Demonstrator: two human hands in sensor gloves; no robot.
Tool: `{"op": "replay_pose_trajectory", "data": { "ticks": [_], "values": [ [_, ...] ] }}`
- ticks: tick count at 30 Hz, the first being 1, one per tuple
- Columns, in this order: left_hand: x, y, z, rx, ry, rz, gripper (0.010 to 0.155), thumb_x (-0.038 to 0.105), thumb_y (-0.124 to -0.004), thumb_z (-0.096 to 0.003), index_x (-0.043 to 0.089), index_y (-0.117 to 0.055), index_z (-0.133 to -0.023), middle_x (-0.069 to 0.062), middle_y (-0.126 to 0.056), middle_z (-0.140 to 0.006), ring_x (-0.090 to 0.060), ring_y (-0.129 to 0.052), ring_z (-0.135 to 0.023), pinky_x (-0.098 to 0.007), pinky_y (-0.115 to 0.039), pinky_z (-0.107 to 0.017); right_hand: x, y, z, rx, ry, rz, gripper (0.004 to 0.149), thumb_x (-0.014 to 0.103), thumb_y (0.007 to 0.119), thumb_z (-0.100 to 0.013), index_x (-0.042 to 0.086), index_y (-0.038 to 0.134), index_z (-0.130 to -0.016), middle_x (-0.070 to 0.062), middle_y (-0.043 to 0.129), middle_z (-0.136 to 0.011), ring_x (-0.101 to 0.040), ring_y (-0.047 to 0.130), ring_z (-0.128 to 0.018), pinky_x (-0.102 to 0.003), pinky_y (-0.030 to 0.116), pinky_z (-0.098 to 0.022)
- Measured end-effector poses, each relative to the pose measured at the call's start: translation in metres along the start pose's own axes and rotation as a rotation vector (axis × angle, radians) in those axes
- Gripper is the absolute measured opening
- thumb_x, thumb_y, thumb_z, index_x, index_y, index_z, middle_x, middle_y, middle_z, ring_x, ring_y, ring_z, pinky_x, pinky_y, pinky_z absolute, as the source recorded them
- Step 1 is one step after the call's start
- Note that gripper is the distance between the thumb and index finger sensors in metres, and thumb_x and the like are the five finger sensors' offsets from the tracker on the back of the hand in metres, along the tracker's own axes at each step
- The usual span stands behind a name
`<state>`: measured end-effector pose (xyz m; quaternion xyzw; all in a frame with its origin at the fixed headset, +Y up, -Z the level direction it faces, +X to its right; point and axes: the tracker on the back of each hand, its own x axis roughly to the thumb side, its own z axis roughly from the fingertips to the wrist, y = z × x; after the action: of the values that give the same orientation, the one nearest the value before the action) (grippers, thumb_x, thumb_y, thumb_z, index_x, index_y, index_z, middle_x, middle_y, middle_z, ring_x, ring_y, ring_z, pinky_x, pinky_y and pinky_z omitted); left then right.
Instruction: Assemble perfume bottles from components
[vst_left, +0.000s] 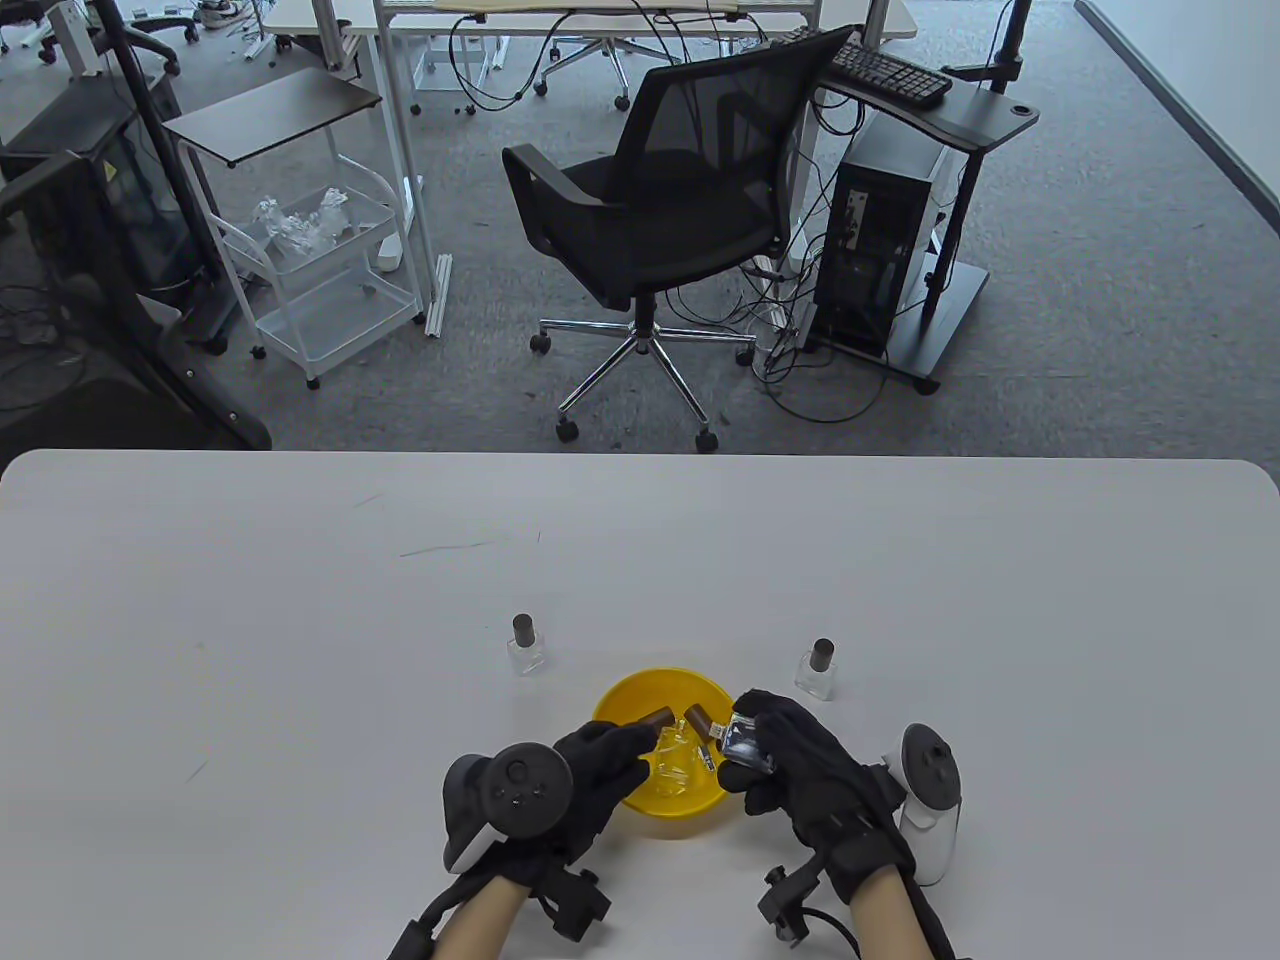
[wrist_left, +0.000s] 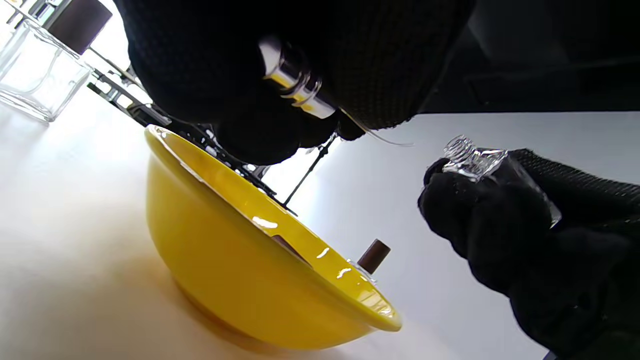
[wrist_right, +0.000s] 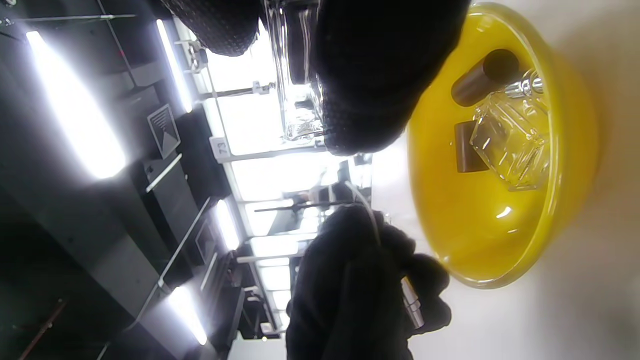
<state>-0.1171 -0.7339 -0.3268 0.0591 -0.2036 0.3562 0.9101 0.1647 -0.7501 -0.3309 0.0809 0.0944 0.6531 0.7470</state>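
A yellow bowl (vst_left: 700, 802) sits near the table's front edge and holds a clear glass bottle (wrist_right: 510, 142) and brown caps (wrist_right: 482, 77). My left hand (vst_left: 625, 752) is over the bowl's left rim and pinches a brown-capped spray pump (vst_left: 660, 718). Its silver collar (wrist_left: 295, 80) and thin tube show in the left wrist view. My right hand (vst_left: 770, 745) is at the bowl's right rim and grips an uncapped glass bottle (vst_left: 748, 745). The bottle's threaded neck (wrist_left: 462, 150) points toward the pump. Pump and bottle are apart.
Two capped bottles stand upright on the table beyond the bowl, one at the left (vst_left: 527, 647) and one at the right (vst_left: 818, 670). The table's far edge (vst_left: 640, 455) lies well beyond them, with an office chair (vst_left: 670, 210) behind.
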Motion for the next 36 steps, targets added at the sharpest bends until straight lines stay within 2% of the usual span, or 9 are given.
{"op": "replay_pose_trajectory", "data": {
  "ticks": [6,27,33,36],
  "values": [
    [0.001,-0.001,0.001,-0.005,-0.024,0.021,0.043,0.036,-0.086,-0.0472,0.032,-0.086,-0.09,0.002,-0.091,-0.086,-0.026,-0.098,-0.065,-0.034,-0.09,-0.046,-0.003,-0.001,-0.001,0.02,0.009,0.071,0.042,0.032,0.064,-0.067,0.011,0.064,-0.103,-0.024,0.085,-0.086,-0.031,0.097,-0.051,-0.026,0.085,-0.03],
    [0.007,-0.003,0.003,0.001,-0.075,0.008,0.042,0.037,-0.087,-0.046,0.034,-0.088,-0.088,0.004,-0.092,-0.085,-0.024,-0.098,-0.066,-0.033,-0.09,-0.047,-0.009,0.006,-0.004,0.063,0.03,0.144,0.041,0.032,0.065,-0.066,0.012,0.067,-0.102,-0.025,0.086,-0.085,-0.031,0.097,-0.049,-0.026,0.084,-0.028],
    [0.006,-0.009,0.003,-0.016,-0.057,0.112,0.041,0.038,-0.087,-0.0455,0.034,-0.088,-0.087,0.004,-0.092,-0.084,-0.024,-0.099,-0.065,-0.033,-0.091,-0.046,-0.011,0.015,-0.006,0.097,0.035,0.167,0.041,0.032,0.065,-0.066,0.012,0.067,-0.102,-0.025,0.086,-0.085,-0.032,0.097,-0.049,-0.027,0.084,-0.028],
    [0.004,-0.011,0.003,-0.012,-0.026,0.194,0.049,0.039,-0.088,-0.0449,0.03,-0.082,-0.092,0.0,-0.09,-0.086,-0.024,-0.099,-0.063,-0.032,-0.092,-0.045,-0.011,0.021,-0.006,0.13,0.031,0.173,0.041,0.032,0.065,-0.066,0.013,0.066,-0.102,-0.024,0.086,-0.086,-0.032,0.097,-0.05,-0.027,0.084,-0.029]
  ]
}}
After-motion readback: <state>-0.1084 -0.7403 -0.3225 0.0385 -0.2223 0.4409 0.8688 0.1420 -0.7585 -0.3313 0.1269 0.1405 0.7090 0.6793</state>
